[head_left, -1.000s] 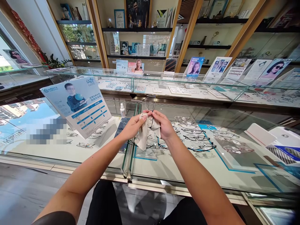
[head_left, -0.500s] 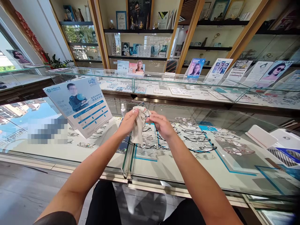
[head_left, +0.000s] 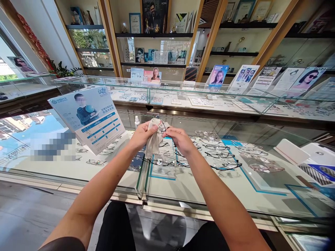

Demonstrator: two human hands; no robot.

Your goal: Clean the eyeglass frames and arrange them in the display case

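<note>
My left hand (head_left: 140, 135) is closed on a beige cleaning cloth (head_left: 154, 140), which hangs down from my fingers. My right hand (head_left: 178, 138) pinches a thin dark-framed pair of glasses (head_left: 162, 126). The cloth is wrapped over one lens of the glasses, and both hands meet above the glass display counter (head_left: 199, 195). Under the counter's glass lie several eyeglass frames (head_left: 222, 153).
A slanted blue-and-white advert board (head_left: 89, 116) stands on the counter to the left. A small white spray bottle (head_left: 136, 122) stands behind my left hand. White and blue boxes (head_left: 309, 158) sit at the right. A second glass showcase (head_left: 183, 94) and shelves lie beyond.
The glasses have been turned from upright, with a lens standing above my fingers, to lying lower under the cloth. Both hands have risen slightly and the left hand has shifted its grip on the cloth.
</note>
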